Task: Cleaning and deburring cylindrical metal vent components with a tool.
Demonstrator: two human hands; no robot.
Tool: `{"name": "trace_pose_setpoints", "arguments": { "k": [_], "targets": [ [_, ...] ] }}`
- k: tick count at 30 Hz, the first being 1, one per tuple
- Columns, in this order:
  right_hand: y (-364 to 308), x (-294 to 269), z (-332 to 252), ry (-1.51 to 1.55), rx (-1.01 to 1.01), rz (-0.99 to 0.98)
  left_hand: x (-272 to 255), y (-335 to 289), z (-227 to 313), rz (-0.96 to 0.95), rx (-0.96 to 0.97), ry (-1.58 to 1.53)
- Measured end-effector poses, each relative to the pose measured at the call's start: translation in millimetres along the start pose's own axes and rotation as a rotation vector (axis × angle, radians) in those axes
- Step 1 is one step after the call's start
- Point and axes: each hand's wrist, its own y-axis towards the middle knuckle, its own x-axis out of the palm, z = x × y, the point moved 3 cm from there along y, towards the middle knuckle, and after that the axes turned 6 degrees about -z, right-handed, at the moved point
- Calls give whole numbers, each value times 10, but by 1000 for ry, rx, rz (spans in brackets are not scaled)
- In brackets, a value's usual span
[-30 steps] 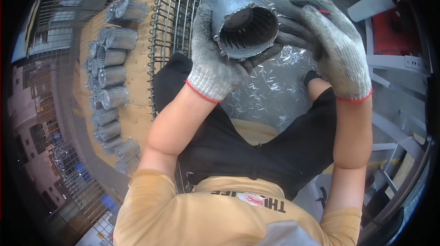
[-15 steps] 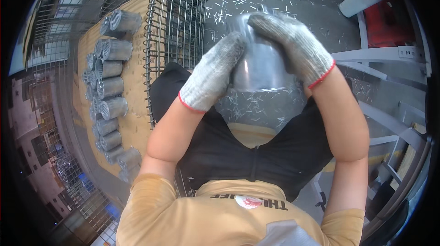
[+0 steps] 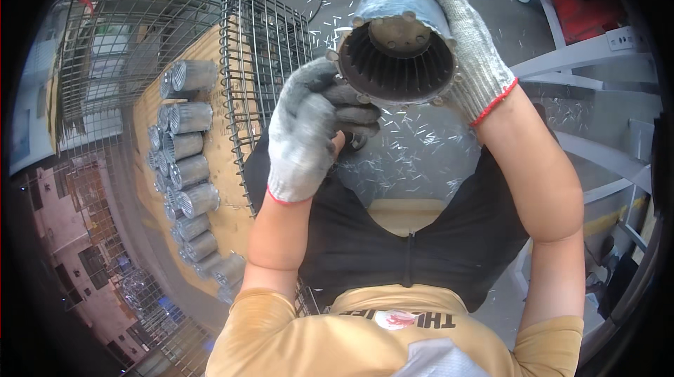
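A hollow metal cylinder (image 3: 400,5) is raised in front of me, tilted so its open end faces me. Dark fins line its inside wall, a round inner face shows deeper in, and small knobs stand around the rim. My right hand (image 3: 467,43), in a grey-white knit glove with red cuff, grips its right side, fingers reaching over the far end. My left hand (image 3: 309,124), gloved likewise, is at the rim's lower left with bent fingers against it; part of its grip is hidden.
Several similar ribbed metal cylinders (image 3: 189,117) lie in stacked rows on a cardboard surface (image 3: 228,166) to the left. A wire mesh basket wall (image 3: 263,54) stands between them and me. Metal slivers (image 3: 414,152) litter the grey floor. White frame bars (image 3: 576,61) are at right.
The cylinder has tipped, so its open finned end now faces me instead of its smooth side. My left hand has moved down and left to the rim; my right still grips the side.
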Motion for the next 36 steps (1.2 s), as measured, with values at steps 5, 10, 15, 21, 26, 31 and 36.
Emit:
{"name": "trace_pose_setpoints", "arguments": {
  "k": [5,10,15,21,26,31,36],
  "targets": [
    [16,-133,155,-56,59,-20,34,-23,-86,85,105,308],
    [64,-310,371,-140,156,-58,28,-88,-48,66,258,311],
    [57,-306,419,-197,228,-92,-70,-147,-82,62,244,376],
    [122,-273,401,-184,240,-66,-5,-166,-10,121,241,367],
    [99,-161,424,-238,176,-59,-93,-144,-12,117,322,465],
    [100,-220,412,-133,122,-201,-151,-144,-61,150,338,545],
    [79,-148,336,-191,125,-70,-76,-127,-39,141,328,373]
  ]
}}
